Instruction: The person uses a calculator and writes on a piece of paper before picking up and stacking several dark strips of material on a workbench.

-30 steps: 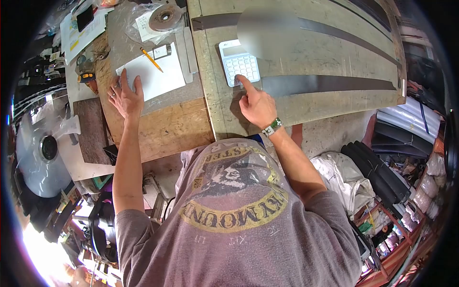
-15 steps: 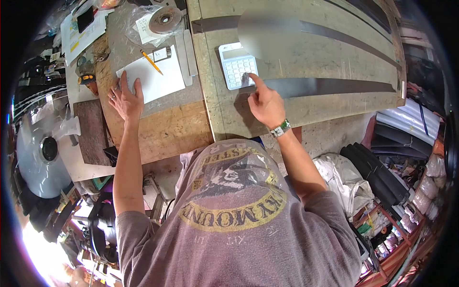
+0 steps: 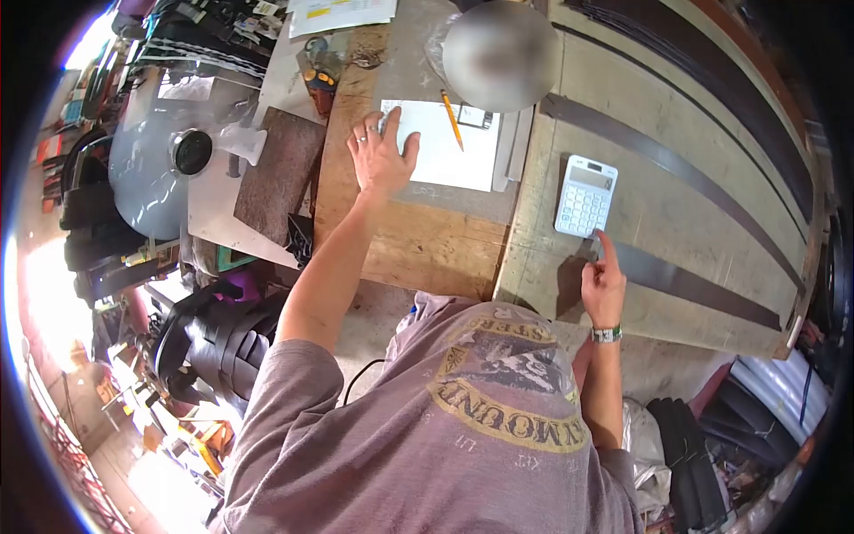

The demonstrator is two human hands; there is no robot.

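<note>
My left hand [image 3: 384, 158] lies spread with its fingertips on the left edge of a sheet of white paper [image 3: 449, 158]. A yellow pencil [image 3: 452, 120] rests across the top of that sheet, beside a small dark-framed piece [image 3: 478, 117]. To the right, a white calculator [image 3: 586, 198] with grey-white keys lies on the wooden board [image 3: 543, 267]. My right hand [image 3: 605, 283] holds nothing. Its index finger points out, tip right at the calculator's lower right edge, while the other fingers are curled in.
Dark flat strips [image 3: 703, 287] lie across the board on the right. A brown slab [image 3: 280, 169] and an orange-black tool [image 3: 320, 82] lie left of the paper. Further left stands a large translucent container [image 3: 160, 169]. Papers [image 3: 342, 13] lie at the back.
The view has swung left, so the table appears further right. My right index finger has drawn back from the calculator keys to its lower edge. My left hand stays on the paper.
</note>
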